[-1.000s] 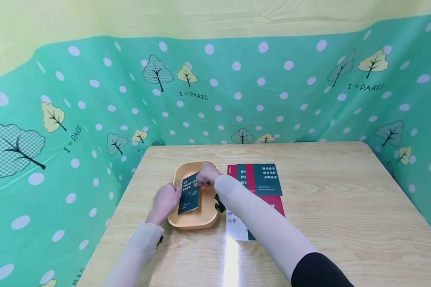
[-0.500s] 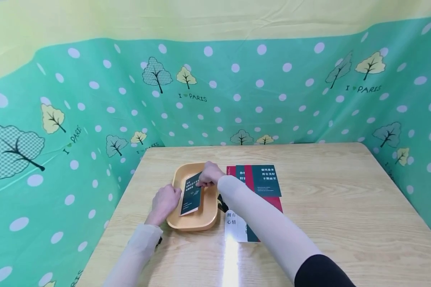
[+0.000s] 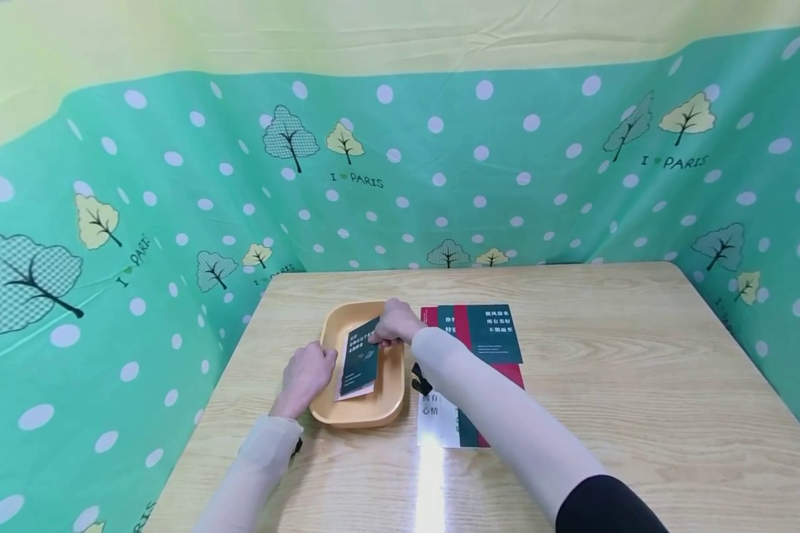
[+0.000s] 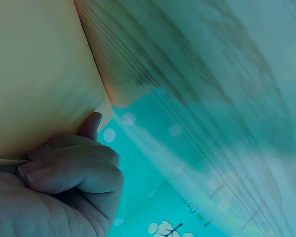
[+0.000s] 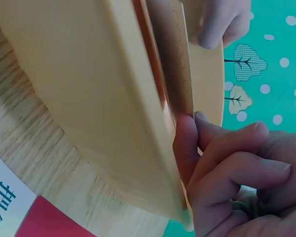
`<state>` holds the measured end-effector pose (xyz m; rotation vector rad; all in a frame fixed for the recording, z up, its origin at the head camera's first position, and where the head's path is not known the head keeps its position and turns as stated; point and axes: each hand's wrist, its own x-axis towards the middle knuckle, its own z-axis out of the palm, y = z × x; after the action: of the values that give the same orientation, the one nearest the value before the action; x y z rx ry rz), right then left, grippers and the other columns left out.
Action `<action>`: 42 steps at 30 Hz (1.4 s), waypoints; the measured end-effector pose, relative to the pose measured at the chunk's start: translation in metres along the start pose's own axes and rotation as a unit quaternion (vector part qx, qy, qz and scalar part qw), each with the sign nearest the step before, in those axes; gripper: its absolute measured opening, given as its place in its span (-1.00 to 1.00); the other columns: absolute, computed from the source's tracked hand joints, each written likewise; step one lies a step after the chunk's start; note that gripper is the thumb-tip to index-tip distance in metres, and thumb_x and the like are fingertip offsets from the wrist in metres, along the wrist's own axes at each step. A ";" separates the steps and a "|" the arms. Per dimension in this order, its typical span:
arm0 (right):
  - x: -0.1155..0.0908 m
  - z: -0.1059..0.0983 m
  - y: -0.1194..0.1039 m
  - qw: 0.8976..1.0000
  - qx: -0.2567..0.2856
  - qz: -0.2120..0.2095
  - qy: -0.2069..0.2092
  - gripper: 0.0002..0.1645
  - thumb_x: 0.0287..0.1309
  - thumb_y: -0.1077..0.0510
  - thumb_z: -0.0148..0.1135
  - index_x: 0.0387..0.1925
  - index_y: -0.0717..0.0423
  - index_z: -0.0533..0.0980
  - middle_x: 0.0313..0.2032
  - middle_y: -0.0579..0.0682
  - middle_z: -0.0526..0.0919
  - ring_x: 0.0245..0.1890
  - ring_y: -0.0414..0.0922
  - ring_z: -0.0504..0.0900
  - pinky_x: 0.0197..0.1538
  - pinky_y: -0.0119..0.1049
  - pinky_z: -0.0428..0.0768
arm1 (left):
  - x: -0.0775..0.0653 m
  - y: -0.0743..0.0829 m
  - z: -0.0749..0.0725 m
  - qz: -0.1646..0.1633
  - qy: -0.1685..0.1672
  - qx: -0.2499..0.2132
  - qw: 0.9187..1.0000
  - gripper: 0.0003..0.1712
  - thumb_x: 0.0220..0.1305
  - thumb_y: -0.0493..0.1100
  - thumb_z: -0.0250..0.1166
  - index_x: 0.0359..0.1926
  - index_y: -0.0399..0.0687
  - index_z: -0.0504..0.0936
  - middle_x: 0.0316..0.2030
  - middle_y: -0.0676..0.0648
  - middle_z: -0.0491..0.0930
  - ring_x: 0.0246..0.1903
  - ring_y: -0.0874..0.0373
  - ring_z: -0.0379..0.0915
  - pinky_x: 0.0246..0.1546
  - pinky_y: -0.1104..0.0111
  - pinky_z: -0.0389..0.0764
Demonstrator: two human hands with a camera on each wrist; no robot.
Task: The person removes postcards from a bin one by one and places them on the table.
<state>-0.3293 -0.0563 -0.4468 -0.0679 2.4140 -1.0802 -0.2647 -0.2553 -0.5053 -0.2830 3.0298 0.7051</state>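
A peach-coloured plastic tray [image 3: 355, 419] stands on the left part of the table, and my left hand [image 3: 309, 372] grips its left rim. In the left wrist view those fingers curl over the tray's edge. My right hand [image 3: 396, 323] is over the tray's far right side and pinches the upper right edge of a dark green card [image 3: 360, 364] with white writing. The right wrist view shows thumb and finger on the card's edge [image 5: 180, 59], close to the tray wall [image 5: 103, 108]. Below the green card a pale pinkish card edge [image 3: 356, 393] shows; the rest of it is hidden.
Right of the tray, several overlapping cards, red, dark green [image 3: 496, 333] and white [image 3: 433, 426], lie on the wooden table [image 3: 627, 385]. My right forearm crosses over them and hides part. A green dotted cloth [image 3: 480, 200] hangs behind and beside the table.
My right hand has drawn the green card slightly to the right and tilted it. More of the pale card beneath has come into sight. The left hand stays on the rim.
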 end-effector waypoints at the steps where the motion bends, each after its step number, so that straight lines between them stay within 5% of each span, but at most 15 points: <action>1: 0.000 -0.001 0.000 1.000 -0.005 -0.004 0.004 -0.76 0.21 0.22 0.55 -0.50 0.23 0.68 -0.36 0.23 0.79 -0.60 -0.09 0.61 -0.60 -0.41 0.37 | 0.000 0.000 0.000 -0.001 -0.001 -0.001 1.000 -0.61 0.48 -0.02 0.03 -0.46 -0.13 0.49 -0.51 -0.18 0.53 -0.53 -0.03 0.49 -0.59 0.18 0.43; 12: -0.013 -0.009 0.001 0.998 0.010 -0.060 0.012 -0.65 0.35 0.19 0.44 -0.58 0.23 0.72 -0.35 0.29 0.77 -0.73 -0.19 0.41 -0.63 -0.39 0.27 | -0.002 -0.002 -0.005 -0.009 -0.037 -0.040 0.998 -0.60 0.56 -0.02 -0.03 -0.29 -0.22 0.54 -0.49 -0.18 0.53 -0.54 -0.01 0.51 -0.57 0.22 0.51; 22: -0.035 -0.024 0.010 0.996 0.051 -0.075 0.007 -0.70 0.45 0.18 0.33 -0.44 0.21 0.73 -0.46 0.20 0.71 -0.67 -0.19 0.40 -0.58 -0.41 0.31 | -0.017 -0.006 -0.013 -0.010 -0.062 -0.095 0.993 -0.44 0.63 0.08 -0.06 -0.08 -0.31 0.65 -0.44 -0.16 0.61 -0.49 0.05 0.59 -0.50 0.24 0.61; 32: -0.045 -0.032 0.025 0.994 0.066 -0.079 0.036 -0.63 0.50 0.17 0.27 -0.48 0.22 0.66 -0.64 0.03 0.51 -0.68 -0.18 0.34 -0.56 -0.35 0.29 | -0.031 -0.004 -0.011 -0.010 -0.038 -0.077 0.996 -0.36 0.67 0.08 -0.14 0.23 -0.40 0.56 -0.34 -0.22 0.63 -0.42 -0.01 0.61 -0.40 0.13 0.65; 42: -0.062 -0.035 0.056 0.986 0.140 -0.075 0.056 -0.55 0.52 0.15 0.26 -0.58 0.17 0.47 -0.66 -0.04 0.36 -0.72 -0.18 0.21 -0.56 -0.34 0.20 | -0.034 -0.002 -0.004 0.000 -0.008 -0.059 0.998 -0.40 0.69 0.06 -0.17 0.01 -0.37 0.60 -0.41 -0.20 0.56 -0.40 -0.07 0.56 -0.36 0.04 0.61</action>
<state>-0.2822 0.0207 -0.4410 -0.0979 2.3583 -1.5184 -0.2311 -0.2534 -0.5011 -0.2780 2.9784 0.8835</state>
